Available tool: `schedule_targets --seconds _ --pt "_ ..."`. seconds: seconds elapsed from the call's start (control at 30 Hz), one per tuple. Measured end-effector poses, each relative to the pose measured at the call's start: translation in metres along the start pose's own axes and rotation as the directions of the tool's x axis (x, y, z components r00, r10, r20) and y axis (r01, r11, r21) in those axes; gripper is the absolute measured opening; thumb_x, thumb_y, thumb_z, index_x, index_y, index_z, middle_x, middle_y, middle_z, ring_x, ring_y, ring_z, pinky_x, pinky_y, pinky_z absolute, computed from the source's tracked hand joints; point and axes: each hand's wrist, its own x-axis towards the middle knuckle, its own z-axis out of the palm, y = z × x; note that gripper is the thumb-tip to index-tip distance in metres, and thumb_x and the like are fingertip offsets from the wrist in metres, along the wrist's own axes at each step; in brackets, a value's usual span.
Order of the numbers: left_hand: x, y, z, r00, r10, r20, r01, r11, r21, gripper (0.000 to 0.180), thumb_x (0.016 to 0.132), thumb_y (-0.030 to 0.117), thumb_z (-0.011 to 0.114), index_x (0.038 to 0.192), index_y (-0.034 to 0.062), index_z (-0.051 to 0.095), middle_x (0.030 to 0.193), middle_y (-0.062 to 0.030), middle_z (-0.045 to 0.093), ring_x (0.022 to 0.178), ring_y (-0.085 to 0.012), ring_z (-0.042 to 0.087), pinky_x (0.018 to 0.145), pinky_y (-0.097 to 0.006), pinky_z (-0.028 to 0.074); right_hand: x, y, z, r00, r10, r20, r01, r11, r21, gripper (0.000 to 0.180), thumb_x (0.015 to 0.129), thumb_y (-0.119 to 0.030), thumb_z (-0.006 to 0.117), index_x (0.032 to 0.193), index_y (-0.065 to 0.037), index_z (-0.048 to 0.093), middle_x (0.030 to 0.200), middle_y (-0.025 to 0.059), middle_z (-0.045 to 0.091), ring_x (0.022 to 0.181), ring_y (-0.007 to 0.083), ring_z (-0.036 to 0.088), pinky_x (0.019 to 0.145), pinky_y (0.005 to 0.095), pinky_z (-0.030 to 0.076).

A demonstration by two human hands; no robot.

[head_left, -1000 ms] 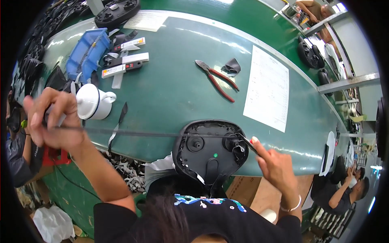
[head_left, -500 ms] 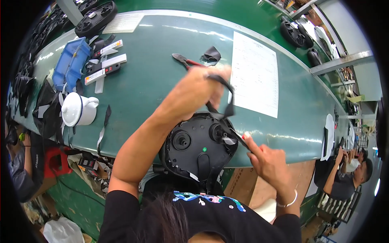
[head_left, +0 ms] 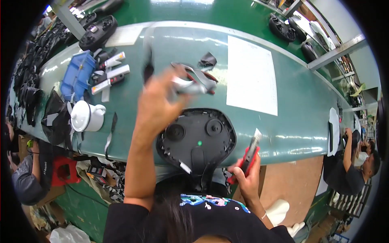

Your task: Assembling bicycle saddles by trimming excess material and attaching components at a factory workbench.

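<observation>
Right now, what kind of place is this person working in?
Probably a factory assembly line. A long green workbench holds a black moulded part, a blue parts tray and hand tools, and other workers sit nearby.

— Where's your left hand (head_left: 156,103)?
— Raised on an outstretched forearm, blurred; fingers curled shut around something.
— And your right hand (head_left: 247,176)?
— Low by your body; fingers clenched, wrist bent.

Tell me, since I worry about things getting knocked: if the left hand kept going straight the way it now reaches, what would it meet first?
Probably the red-handled pliers lying on the green table. The left hand is blurred and reaches up across the table right beside them, with a small black scrap just beyond. Depth is unclear, so it may pass above.
</observation>
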Motion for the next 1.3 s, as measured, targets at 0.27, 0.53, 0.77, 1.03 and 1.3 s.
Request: schedule_targets --seconds 0.27,0.53,0.77,1.03,1.3 --pt "0.008 -0.047 -0.018 0.697 -0.680 0.227 0.521 0.263 -0.812 0.048 0.090 0.043 0.058 0.092 -0.0048 0.063 0.086 -0.0103 0.066 0.064 -0.0161 0.061 0.054 -0.029 0.043 0.110 -0.041 -0.006 0.940 -0.196 -0.281 0.230 0.969 0.095 0.045 0.088 -0.014 0.062 0.125 -0.003 0.039 0.083 0.0030 0.051 0.056 0.0074 0.050 0.047 0.0210 0.044" --pt "0.022 0.002 0.021 0.239 0.345 0.908 -0.044 0.938 -0.344 0.040 0.082 0.044 0.064 0.098 0.0076 0.068 0.092 -0.0133 0.065 0.080 -0.0290 0.063 0.074 -0.036 0.051 0.270 -0.042 -0.079 0.903 -0.266 -0.339 0.246 0.964 -0.101 0.022 0.082 -0.013 0.066 0.097 -0.004 0.052 0.072 0.0015 0.052 0.048 0.0071 0.046 0.040 0.0205 0.038" --pt "0.035 -0.040 0.097 0.925 0.113 0.363 0.023 0.936 -0.351 0.019 0.081 0.017 0.070 0.075 0.0003 0.063 0.076 -0.0085 0.063 0.063 -0.0215 0.060 0.058 -0.031 0.048 0.499 -0.054 -0.095 0.862 -0.324 -0.391 0.395 0.911 0.116 0.032 0.078 -0.011 0.067 0.107 -0.005 0.056 0.083 0.0036 0.057 0.067 0.0115 0.056 0.061 0.0258 0.051" --pt "0.048 -0.041 0.091 0.909 -0.085 0.408 0.281 0.848 -0.449 0.014 0.085 0.012 0.065 0.077 -0.0008 0.065 0.070 -0.0091 0.063 0.059 -0.0190 0.061 0.053 -0.027 0.046 0.619 -0.067 -0.119 0.880 -0.221 -0.420 0.318 0.932 0.175 0.039 0.074 -0.014 0.070 0.110 -0.008 0.056 0.082 0.0027 0.057 0.068 0.0142 0.058 0.061 0.0279 0.052" --pt "0.047 -0.041 0.093 0.907 -0.128 0.402 0.330 0.809 -0.486 0.019 0.088 0.014 0.060 0.077 -0.0003 0.065 0.069 -0.0061 0.062 0.056 -0.0132 0.058 0.051 -0.027 0.045 0.483 -0.053 -0.053 0.848 -0.335 -0.411 0.505 0.746 0.434 0.023 0.080 -0.010 0.059 0.102 -0.005 0.057 0.080 0.0040 0.057 0.064 0.0182 0.059 0.061 0.0311 0.052"
